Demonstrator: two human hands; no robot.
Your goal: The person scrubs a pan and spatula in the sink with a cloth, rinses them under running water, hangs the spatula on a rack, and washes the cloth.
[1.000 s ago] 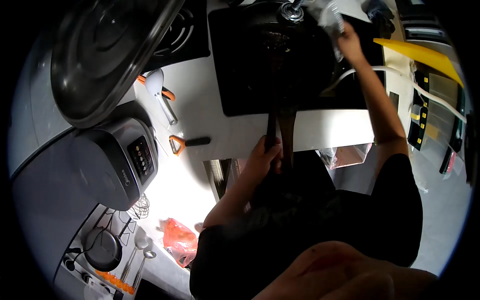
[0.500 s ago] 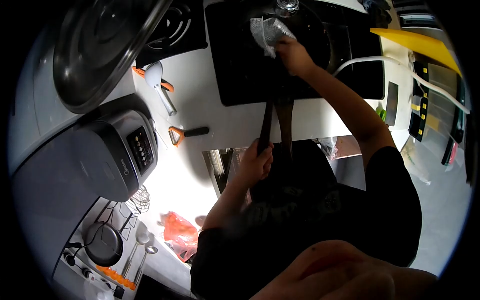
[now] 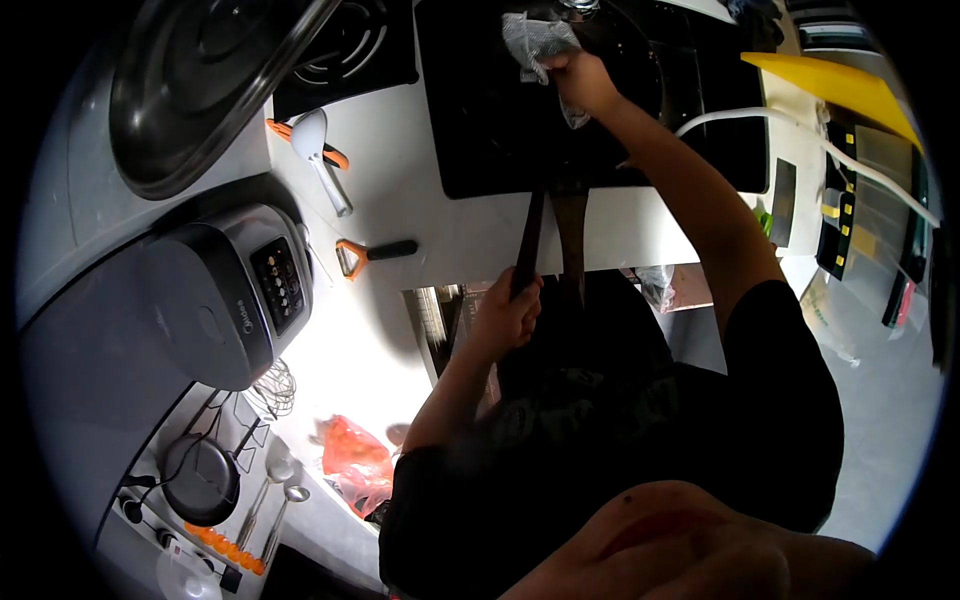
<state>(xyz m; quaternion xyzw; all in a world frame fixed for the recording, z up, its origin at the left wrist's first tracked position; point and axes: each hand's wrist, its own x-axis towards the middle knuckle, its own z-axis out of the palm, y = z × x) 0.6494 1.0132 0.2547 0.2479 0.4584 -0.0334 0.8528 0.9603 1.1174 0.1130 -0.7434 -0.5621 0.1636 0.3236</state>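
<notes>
My left hand (image 3: pixel 507 318) is wrapped round a long dark handle (image 3: pixel 530 240) that runs up to a dark round pan (image 3: pixel 500 125) on the black cooktop. Beside that handle, a brownish bar (image 3: pixel 571 235) points toward my body; what it belongs to is hard to make out. My right hand (image 3: pixel 587 85) grips a crumpled grey cloth (image 3: pixel 540 42) over the pan, its loose end showing below the fingers. Dark tones blur where the pan's edge ends and the cooktop (image 3: pixel 710 170) begins. A shiny round metal piece (image 3: pixel 578 8) sits at the top edge.
On the white counter left of the cooktop lie a white ladle-like spoon (image 3: pixel 312 135) and an orange-and-black peeler (image 3: pixel 372 255). A rice cooker (image 3: pixel 225 300), a large metal lid (image 3: pixel 200 90) and a small black pan (image 3: pixel 200 480) stand farther left. A white cable (image 3: pixel 770 114) crosses at right.
My right hand has shifted slightly up over the pan, and the cloth now shows below the fingers too. The left hand keeps its hold on the handle. The view has tilted slightly.
</notes>
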